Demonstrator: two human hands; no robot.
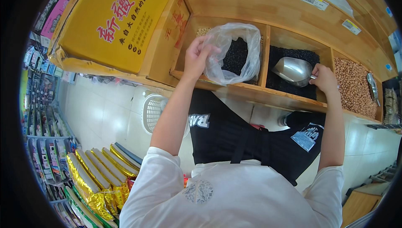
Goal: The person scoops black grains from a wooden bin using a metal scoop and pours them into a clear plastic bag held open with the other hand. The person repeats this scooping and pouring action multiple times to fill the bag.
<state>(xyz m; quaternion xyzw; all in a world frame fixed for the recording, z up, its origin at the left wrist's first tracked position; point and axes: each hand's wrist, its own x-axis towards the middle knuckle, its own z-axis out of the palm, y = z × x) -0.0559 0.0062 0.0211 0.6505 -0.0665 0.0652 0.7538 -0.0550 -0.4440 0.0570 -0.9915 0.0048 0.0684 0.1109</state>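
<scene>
My left hand [198, 55] pinches the rim of a clear plastic bag [251, 44], which gapes upward over the left bin. Black beans [236, 53] lie inside the bag. In the middle compartment, my right hand [325, 78] grips the handle of a metal scoop [293, 71]. The scoop rests on or just above a bed of black beans [293, 53]; its bowl shows no beans. Behind the bag, pale beans [203, 32] peek out in the left compartment, mostly hidden.
Right of the scoop, a compartment holds reddish-brown peanuts [353, 83] with a second metal scoop [372, 86]. A yellow cardboard box [125, 24] stands at the left. Below are a white plastic basket [152, 113] and stacked gold-wrapped bags [94, 177]. Wooden dividers [267, 55] separate the bins.
</scene>
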